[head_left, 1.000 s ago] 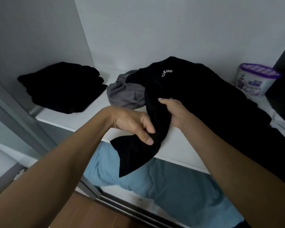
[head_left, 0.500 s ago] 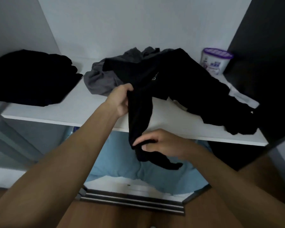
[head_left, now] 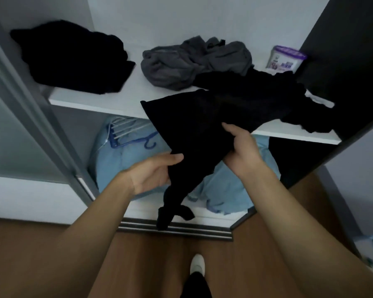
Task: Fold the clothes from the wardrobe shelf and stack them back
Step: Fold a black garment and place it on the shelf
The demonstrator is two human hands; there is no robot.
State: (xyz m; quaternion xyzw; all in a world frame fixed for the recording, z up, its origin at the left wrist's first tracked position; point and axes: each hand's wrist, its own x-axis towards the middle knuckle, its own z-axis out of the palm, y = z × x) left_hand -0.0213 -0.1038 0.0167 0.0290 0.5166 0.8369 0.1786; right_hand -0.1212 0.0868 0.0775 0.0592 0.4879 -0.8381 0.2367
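Note:
A black garment point(head_left: 194, 125) hangs off the front of the white wardrobe shelf point(head_left: 91, 100), its far end still lying on the shelf at the right and a thin end dangling near the floor rail. My left hand point(head_left: 153, 173) grips its lower left edge, thumb on top of the cloth. My right hand point(head_left: 243, 145) grips the cloth from the right, just below the shelf edge. A crumpled grey garment point(head_left: 181, 63) lies at the back middle of the shelf. A stack of black clothes point(head_left: 73, 59) sits at the shelf's left.
A white tub with a purple lid point(head_left: 285, 59) stands at the shelf's back right. Light blue bedding point(head_left: 121, 155) and a blue hanger point(head_left: 136, 136) lie in the compartment below. A dark sliding door point(head_left: 349, 67) stands at the right, a grey door frame point(head_left: 35, 117) at the left.
I have stepped back and pulled the black garment further off the shelf, uncovering the grey one. My left hand moved down to the lower edge; my right hand moved up to the right side.

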